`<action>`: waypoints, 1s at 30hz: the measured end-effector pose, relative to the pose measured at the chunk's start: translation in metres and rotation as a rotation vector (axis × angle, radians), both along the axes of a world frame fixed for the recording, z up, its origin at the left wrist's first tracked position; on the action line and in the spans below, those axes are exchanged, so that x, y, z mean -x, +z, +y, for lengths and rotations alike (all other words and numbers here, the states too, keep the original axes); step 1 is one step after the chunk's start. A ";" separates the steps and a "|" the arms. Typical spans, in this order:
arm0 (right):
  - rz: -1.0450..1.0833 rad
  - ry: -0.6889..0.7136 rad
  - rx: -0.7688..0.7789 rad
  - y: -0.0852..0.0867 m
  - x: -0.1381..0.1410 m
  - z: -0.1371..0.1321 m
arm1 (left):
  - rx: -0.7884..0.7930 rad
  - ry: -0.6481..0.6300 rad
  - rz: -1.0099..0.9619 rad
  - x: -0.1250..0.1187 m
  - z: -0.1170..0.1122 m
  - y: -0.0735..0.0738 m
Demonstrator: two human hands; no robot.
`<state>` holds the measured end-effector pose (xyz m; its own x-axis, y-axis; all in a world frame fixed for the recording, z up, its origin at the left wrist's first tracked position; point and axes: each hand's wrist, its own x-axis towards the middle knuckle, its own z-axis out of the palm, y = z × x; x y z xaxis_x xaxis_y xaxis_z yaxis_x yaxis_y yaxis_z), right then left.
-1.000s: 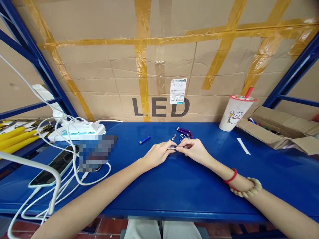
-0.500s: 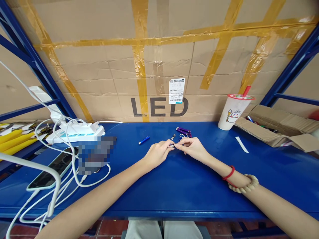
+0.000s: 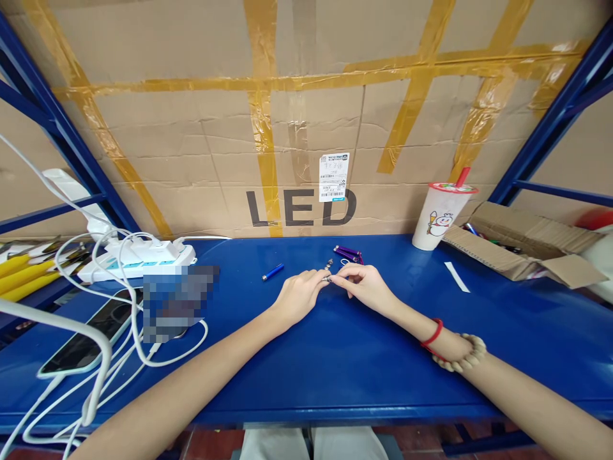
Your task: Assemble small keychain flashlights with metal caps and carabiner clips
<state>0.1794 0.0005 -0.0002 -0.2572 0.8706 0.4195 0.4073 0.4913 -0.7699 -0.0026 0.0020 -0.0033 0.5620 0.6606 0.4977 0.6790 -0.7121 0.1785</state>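
Note:
Over the middle of the blue table, my left hand [image 3: 299, 295] is closed, pinching a small silvery metal piece [image 3: 327, 278] between thumb and fingers. What it belongs to is hidden by the fingers. My right hand [image 3: 364, 285] is closed too, its thumb and index fingertips meeting at the other end of that piece. Just beyond the hands lie small metal parts [image 3: 329, 263], several slim purple metal tubes [image 3: 348, 252] and a pale cord loop [image 3: 345, 261]. A short blue tube [image 3: 272, 272] with a silvery end rests to the left.
White cables [image 3: 138, 345] trail around a phone [image 3: 86, 338] and power strip [image 3: 158, 260] on the left. A pixelated patch covers something beside them. At right stand a drink cup [image 3: 435, 220], a paper strip [image 3: 456, 276] and an open cardboard box [image 3: 507, 255]. A large carton [image 3: 220, 147] backs the table.
The whole view has shifted slightly, with things appearing a little further left. Both hands keep together at the small metal piece, with only slight finger movement.

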 end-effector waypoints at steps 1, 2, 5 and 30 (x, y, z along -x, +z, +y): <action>-0.011 -0.031 -0.024 0.000 0.000 0.000 | 0.008 0.003 -0.010 0.000 0.000 0.000; -0.019 -0.059 -0.051 0.000 -0.001 0.000 | 0.022 0.007 -0.021 0.000 0.000 0.000; -0.034 -0.082 -0.147 0.001 -0.003 0.000 | 0.078 0.007 -0.048 0.000 -0.001 0.001; -0.164 0.018 -0.242 -0.003 -0.007 -0.007 | 0.182 -0.213 0.000 0.008 -0.003 0.004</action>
